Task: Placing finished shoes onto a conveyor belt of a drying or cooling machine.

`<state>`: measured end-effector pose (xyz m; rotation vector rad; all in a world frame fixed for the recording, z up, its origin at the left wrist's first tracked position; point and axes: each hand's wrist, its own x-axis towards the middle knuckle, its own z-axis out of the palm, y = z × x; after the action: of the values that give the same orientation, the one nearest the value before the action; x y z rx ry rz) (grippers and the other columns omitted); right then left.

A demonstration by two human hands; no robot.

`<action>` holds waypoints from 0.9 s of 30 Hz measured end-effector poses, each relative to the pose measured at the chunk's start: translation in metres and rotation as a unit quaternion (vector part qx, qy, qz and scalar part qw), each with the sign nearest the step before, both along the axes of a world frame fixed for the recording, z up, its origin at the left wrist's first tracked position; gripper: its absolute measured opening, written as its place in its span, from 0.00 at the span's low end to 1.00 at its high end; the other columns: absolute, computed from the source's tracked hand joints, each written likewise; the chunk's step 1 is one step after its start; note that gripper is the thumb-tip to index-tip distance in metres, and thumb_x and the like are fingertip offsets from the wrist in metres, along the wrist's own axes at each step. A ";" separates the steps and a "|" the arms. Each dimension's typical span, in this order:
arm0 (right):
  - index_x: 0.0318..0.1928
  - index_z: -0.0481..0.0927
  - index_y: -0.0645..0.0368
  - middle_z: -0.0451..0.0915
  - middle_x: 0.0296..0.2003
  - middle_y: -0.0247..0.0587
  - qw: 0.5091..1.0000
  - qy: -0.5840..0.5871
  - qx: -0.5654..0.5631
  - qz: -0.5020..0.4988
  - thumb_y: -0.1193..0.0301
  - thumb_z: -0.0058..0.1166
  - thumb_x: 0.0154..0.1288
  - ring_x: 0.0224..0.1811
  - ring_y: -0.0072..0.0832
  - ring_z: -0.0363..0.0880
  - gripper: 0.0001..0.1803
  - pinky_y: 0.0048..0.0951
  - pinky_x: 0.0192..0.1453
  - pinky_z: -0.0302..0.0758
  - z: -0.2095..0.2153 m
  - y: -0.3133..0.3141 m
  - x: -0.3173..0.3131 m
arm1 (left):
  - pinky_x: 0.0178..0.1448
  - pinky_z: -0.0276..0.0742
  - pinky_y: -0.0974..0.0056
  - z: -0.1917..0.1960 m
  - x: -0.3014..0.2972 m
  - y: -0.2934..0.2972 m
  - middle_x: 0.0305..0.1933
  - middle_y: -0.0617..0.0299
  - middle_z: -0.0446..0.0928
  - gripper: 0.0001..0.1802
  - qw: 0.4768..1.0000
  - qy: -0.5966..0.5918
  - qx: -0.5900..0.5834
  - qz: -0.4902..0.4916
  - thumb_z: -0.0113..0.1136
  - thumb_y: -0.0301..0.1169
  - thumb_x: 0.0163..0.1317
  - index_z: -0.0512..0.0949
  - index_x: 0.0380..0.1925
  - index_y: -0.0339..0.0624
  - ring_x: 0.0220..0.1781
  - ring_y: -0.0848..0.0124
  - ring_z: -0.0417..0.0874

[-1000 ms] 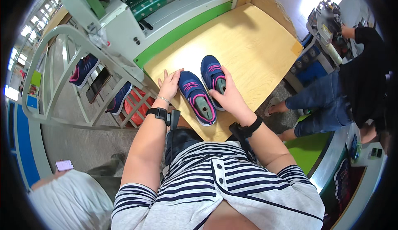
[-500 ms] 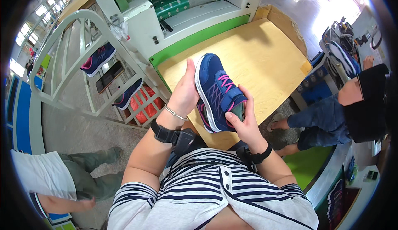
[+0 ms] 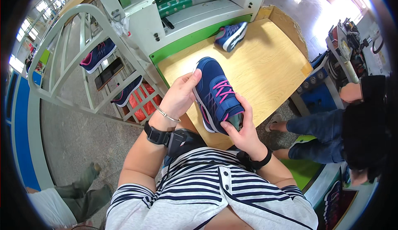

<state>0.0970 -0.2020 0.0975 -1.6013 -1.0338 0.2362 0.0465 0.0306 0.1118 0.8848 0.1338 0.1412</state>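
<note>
A navy sneaker with pink laces and a strap is held up in front of me, toe pointing away. My left hand is closed at its left side near the toe, thumb against the upper. Around the heel and collar my right hand is closed, thumb near the opening. A grey-green form, probably a shoe last, fills that opening. Below the sneaker's left edge shows part of what looks like a second shoe, mostly hidden. Another navy sneaker lies tilted on the far side of the wooden tabletop, its white sole partly showing.
Beyond the tabletop stands a machine with a green conveyor belt. A white metal rack at the left holds sneakers and a phone. Cardboard edges the table's far right. One person stands at the right, another at the lower left.
A sneaker has appeared on the tabletop below the conveyor. The sneaker in my hands has turned, showing more of its top, and my left hand has shifted slightly left. The person at the left has moved down.
</note>
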 end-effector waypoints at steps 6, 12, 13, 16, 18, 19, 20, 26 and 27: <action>0.75 0.51 0.60 0.55 0.75 0.60 0.998 0.051 0.009 0.021 0.82 0.60 0.63 0.77 0.46 0.56 0.44 0.42 0.78 0.56 0.002 -0.002 -0.001 | 0.67 0.73 0.61 -0.010 -0.012 -0.001 0.64 0.57 0.76 0.26 0.995 -0.086 0.046 -0.031 0.57 0.38 0.75 0.68 0.66 0.36 0.64 0.70 0.77; 0.76 0.51 0.61 0.55 0.75 0.60 0.998 0.048 -0.004 0.027 0.80 0.60 0.64 0.77 0.45 0.57 0.44 0.40 0.78 0.57 0.005 0.002 0.001 | 0.64 0.74 0.62 -0.017 -0.008 0.014 0.62 0.56 0.77 0.27 0.998 0.055 0.028 0.034 0.47 0.46 0.79 0.70 0.66 0.36 0.61 0.70 0.78; 0.76 0.51 0.62 0.56 0.74 0.59 0.999 0.046 -0.007 0.028 0.80 0.60 0.64 0.77 0.45 0.58 0.43 0.40 0.77 0.58 0.005 0.002 0.000 | 0.64 0.74 0.62 -0.019 -0.007 0.017 0.62 0.56 0.77 0.27 0.998 0.055 0.026 0.035 0.47 0.46 0.79 0.70 0.66 0.36 0.61 0.70 0.78; 0.75 0.52 0.62 0.59 0.72 0.58 0.998 0.059 -0.005 0.021 0.79 0.60 0.65 0.75 0.43 0.60 0.42 0.39 0.76 0.59 0.006 0.002 -0.002 | 0.67 0.71 0.59 -0.022 -0.002 0.016 0.70 0.50 0.70 0.32 0.978 0.097 0.064 0.175 0.43 0.51 0.79 0.66 0.68 0.35 0.68 0.63 0.74; 0.75 0.53 0.62 0.61 0.71 0.57 0.997 0.075 -0.003 0.009 0.78 0.59 0.66 0.74 0.42 0.62 0.41 0.38 0.76 0.59 0.007 0.003 0.000 | 0.72 0.65 0.59 -0.023 -0.003 0.012 0.74 0.49 0.64 0.35 0.955 0.141 0.114 0.235 0.43 0.52 0.78 0.60 0.72 0.34 0.73 0.63 0.68; 0.75 0.54 0.62 0.62 0.70 0.55 0.995 0.098 -0.005 -0.008 0.77 0.60 0.66 0.72 0.40 0.63 0.41 0.37 0.75 0.60 0.008 0.005 0.002 | 0.76 0.59 0.58 -0.023 -0.004 0.008 0.78 0.48 0.58 0.40 0.920 0.188 0.174 0.296 0.44 0.54 0.77 0.54 0.75 0.34 0.77 0.62 0.62; 0.75 0.54 0.61 0.62 0.69 0.54 0.992 0.123 -0.013 -0.017 0.76 0.60 0.67 0.71 0.39 0.64 0.41 0.37 0.75 0.60 0.010 0.007 0.006 | 0.78 0.53 0.58 -0.020 -0.006 0.012 0.80 0.48 0.53 0.43 0.926 0.200 0.164 0.275 0.44 0.55 0.77 0.49 0.76 0.34 0.80 0.61 0.56; 0.75 0.52 0.61 0.64 0.66 0.50 0.925 0.328 0.187 -0.035 0.72 0.61 0.69 0.69 0.35 0.65 0.41 0.35 0.74 0.62 0.030 0.031 0.030 | 0.81 0.48 0.55 0.008 -0.016 0.003 0.82 0.46 0.46 0.48 0.923 0.114 0.324 0.174 0.45 0.60 0.74 0.45 0.77 0.33 0.83 0.58 0.50; 0.76 0.50 0.61 0.63 0.68 0.51 0.934 0.289 0.205 -0.033 0.71 0.60 0.70 0.71 0.36 0.63 0.42 0.35 0.75 0.60 0.035 0.035 0.033 | 0.79 0.55 0.52 0.015 -0.016 0.001 0.82 0.50 0.50 0.49 0.956 0.101 0.263 0.076 0.45 0.62 0.74 0.46 0.78 0.37 0.81 0.59 0.55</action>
<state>0.1301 -0.1670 0.1328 -1.0827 -0.5227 0.3902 0.0305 0.0316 0.1265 1.4226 0.3665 0.2358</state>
